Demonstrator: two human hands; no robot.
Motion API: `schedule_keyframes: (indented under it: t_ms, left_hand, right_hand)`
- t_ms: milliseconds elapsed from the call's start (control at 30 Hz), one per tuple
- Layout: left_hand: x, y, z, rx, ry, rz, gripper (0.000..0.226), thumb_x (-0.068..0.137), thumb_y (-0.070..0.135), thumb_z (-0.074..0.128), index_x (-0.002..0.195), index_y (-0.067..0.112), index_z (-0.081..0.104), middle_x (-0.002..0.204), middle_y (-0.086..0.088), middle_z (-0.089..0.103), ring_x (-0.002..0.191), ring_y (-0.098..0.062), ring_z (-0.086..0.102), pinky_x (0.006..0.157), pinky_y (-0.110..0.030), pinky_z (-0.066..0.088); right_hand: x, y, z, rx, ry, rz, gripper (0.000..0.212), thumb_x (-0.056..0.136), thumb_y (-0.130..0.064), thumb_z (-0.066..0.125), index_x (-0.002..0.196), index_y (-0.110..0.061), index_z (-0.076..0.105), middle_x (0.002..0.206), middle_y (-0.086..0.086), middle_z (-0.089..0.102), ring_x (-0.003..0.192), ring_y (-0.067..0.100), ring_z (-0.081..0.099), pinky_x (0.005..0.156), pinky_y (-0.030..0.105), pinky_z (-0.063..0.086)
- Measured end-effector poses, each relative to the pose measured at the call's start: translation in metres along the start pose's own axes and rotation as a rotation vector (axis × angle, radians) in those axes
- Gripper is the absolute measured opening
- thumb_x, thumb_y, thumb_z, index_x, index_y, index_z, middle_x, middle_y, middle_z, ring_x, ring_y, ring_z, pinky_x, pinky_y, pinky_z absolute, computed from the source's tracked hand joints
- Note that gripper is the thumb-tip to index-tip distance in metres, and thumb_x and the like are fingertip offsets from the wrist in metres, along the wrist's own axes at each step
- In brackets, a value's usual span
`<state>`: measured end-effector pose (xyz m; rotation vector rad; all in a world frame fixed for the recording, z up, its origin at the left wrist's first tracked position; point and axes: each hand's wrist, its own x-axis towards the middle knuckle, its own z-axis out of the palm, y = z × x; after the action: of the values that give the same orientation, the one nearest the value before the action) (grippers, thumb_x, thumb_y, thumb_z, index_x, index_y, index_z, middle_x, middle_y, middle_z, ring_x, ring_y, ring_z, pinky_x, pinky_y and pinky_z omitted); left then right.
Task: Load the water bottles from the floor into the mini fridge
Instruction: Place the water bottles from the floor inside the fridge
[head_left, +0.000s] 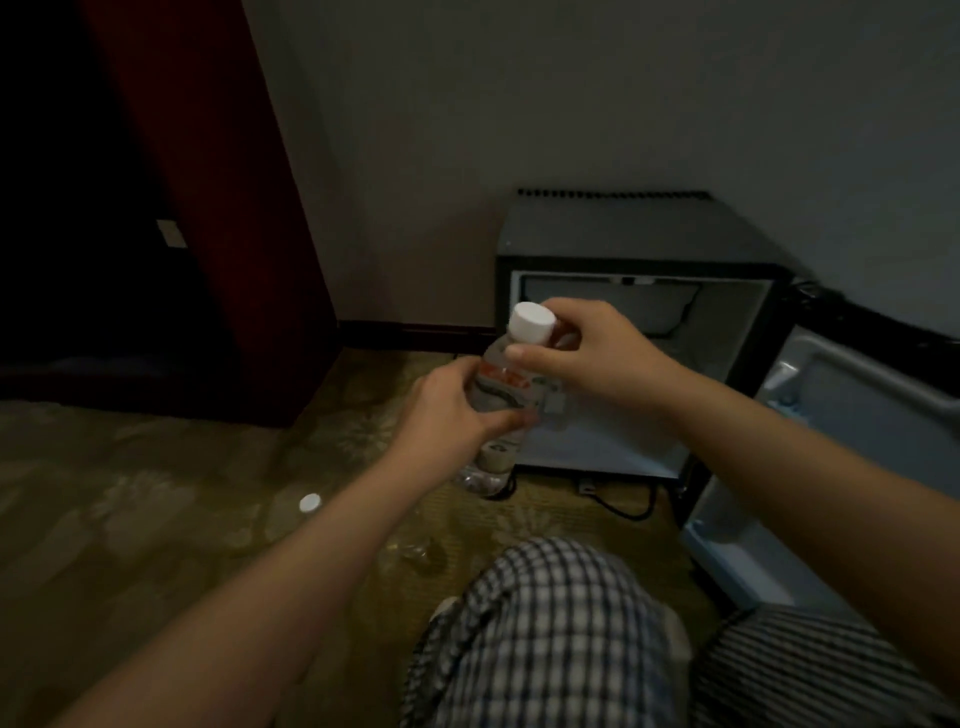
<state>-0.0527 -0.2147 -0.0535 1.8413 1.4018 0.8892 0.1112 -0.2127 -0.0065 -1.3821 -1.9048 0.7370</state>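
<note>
From my head camera I looked down at a dim corner of the room. I held one water bottle (501, 400) in both hands, lifted off the patterned carpet (156, 519) and tilted a little, its white cap (531, 322) leaning toward the right. My left hand (447, 415) was wrapped around the labelled middle of the bottle, fingers closed on it. My right hand (597, 358) gripped the bottle at the neck, just under the cap, with thumb and fingers pinched around it. The clear base of the bottle hung below my left hand, in front of the lower left corner of the mini fridge (639, 239).

The fridge stood against the wall with its door (852, 415) swung open to the right, and the pale inside (727, 332) showed behind my hands; I could see nothing standing in the part of it that was visible. The bottle was still outside the fridge, just before its opening. A dark cable (623, 506) ran across the carpet beneath the fridge front.

On the floor to the left of my left forearm lay a second bottle (332, 525), hard to make out except for its white cap. My knees in checked trousers (550, 639) filled the bottom of the view. A dark red panel (218, 182) rose at the left.
</note>
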Motion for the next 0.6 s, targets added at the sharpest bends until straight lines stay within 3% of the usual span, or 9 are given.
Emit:
schedule_keyframes:
  t_ms: [133,300,433,600]
  left_hand:
    - [0.021,0.032,0.024,0.011,-0.05,0.047,0.047,0.067,0.039,0.079,0.108,0.025,0.06,0.103,0.006,0.068,0.1,-0.012,0.062,0.087,-0.036,0.054]
    - [0.046,0.062,0.061,0.08,-0.119,0.111,0.045,0.066,0.045,0.077,0.104,0.025,0.063,0.098,0.006,0.068,0.094,-0.012,0.063,0.086,-0.041,0.054]
    - [0.066,0.072,0.087,0.147,-0.161,0.122,0.045,0.065,0.049,0.077,0.1,0.023,0.063,0.096,0.005,0.069,0.092,-0.013,0.064,0.083,-0.041,0.056]
    - [0.086,0.063,0.117,0.107,-0.23,0.094,0.041,0.068,0.041,0.078,0.102,0.023,0.062,0.097,0.008,0.068,0.094,-0.011,0.064,0.083,-0.034,0.054]
  right_hand:
    - [-0.012,0.021,-0.029,0.047,0.069,0.052,0.04,0.079,-0.042,0.069,0.115,-0.025,0.061,0.099,-0.003,0.066,0.096,0.016,0.062,0.08,0.041,0.056]
    - [-0.026,0.049,-0.064,0.076,0.145,0.118,0.037,0.082,-0.04,0.067,0.116,-0.027,0.057,0.099,-0.004,0.066,0.094,0.017,0.065,0.079,0.04,0.058]
    - [-0.031,0.066,-0.085,0.185,0.096,0.198,0.026,0.089,-0.03,0.061,0.114,-0.025,0.054,0.095,-0.004,0.065,0.086,0.013,0.066,0.07,0.03,0.059]
    - [-0.018,0.101,-0.091,0.19,0.109,0.248,0.026,0.089,-0.027,0.061,0.113,-0.02,0.056,0.103,0.005,0.066,0.095,0.022,0.066,0.08,0.041,0.059]
